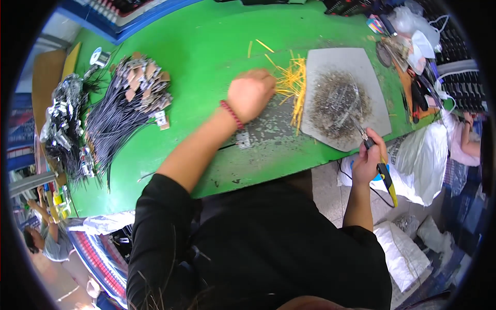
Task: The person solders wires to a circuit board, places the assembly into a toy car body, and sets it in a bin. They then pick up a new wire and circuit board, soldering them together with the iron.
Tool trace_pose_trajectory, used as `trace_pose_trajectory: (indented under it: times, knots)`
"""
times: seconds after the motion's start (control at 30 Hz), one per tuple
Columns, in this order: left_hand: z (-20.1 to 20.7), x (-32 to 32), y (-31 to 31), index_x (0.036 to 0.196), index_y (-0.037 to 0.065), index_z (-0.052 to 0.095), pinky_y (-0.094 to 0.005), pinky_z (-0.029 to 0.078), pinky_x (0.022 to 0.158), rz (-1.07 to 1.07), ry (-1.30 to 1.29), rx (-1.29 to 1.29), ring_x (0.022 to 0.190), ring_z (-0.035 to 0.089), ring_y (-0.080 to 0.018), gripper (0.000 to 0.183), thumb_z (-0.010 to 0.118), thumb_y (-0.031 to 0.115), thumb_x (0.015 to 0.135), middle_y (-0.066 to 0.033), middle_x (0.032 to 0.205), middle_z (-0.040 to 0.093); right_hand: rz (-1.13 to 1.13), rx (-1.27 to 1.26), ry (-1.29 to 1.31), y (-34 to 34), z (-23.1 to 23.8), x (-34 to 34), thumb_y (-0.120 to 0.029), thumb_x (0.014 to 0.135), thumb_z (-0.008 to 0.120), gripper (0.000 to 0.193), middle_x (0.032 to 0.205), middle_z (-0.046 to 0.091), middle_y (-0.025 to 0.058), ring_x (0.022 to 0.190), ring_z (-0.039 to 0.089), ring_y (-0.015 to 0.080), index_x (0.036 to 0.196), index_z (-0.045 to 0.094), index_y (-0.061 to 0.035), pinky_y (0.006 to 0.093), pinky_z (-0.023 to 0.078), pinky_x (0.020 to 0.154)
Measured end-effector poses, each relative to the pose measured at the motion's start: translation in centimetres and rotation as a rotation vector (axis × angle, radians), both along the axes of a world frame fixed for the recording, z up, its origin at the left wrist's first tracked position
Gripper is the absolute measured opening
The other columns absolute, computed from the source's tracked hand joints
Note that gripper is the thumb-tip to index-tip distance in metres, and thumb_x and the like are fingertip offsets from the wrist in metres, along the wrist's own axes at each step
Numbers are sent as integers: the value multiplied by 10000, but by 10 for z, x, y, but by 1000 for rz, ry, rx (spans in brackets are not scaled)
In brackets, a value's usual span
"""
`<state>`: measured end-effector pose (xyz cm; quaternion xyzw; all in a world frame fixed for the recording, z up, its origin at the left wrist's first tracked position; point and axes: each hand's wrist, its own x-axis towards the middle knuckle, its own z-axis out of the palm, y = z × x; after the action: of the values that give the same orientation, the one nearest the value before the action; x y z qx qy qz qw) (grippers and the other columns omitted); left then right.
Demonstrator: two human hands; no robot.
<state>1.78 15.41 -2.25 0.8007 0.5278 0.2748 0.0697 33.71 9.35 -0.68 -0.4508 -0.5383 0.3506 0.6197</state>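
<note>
Soldering iron (386, 175), centre right, gripped in a closed right hand (367, 161).
I'd steady its tip; left hand (251, 95) nears yellow strips (294, 85), hold unclear.

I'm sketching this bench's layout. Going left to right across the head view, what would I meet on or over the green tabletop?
Silver-ended dark bundle → dark wires with brown pieces → left hand → yellow strips → grey board → black-handled tool.

No lettering or numbers could be read. Dark marks (394, 153) on the white sack (422, 163) were too small to tell.
</note>
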Motion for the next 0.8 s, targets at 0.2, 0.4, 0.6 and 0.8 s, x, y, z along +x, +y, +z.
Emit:
trace_pose_trajectory:
  times: [0.2,0.4,0.6,0.8]
  knots:
    - [17,-35,-26,831,52,606,-409,496,719,45,131,-4,806,624,-309,127,707,100,771,-123,823,623,-10,-111,54,25,-14,20,-23,806,625,193,850,506,-18,733,435,46,982,547,-32,196,335,656]
    - [20,-17,-28,877,45,640,-394,508,809,-29,-42,-13,881,619,-309,175,735,86,735,-102,974,642,81,-120,-48,38,-19,8,9,771,645,197,814,518,-29,708,455,41,944,567,-44,190,357,639]
    - [14,-22,-30,800,63,591,-394,478,716,21,-56,64,780,605,-289,129,710,92,759,-86,796,618,92,-171,-76,43,-16,0,13,784,629,170,807,535,-24,706,473,48,933,573,-44,209,371,623]
    - [28,-39,-43,844,47,628,-391,501,656,86,-157,4,715,629,-290,103,699,54,770,-114,791,643,48,-123,-57,43,-19,1,20,785,624,160,807,550,-22,695,477,47,928,581,-38,201,374,623]
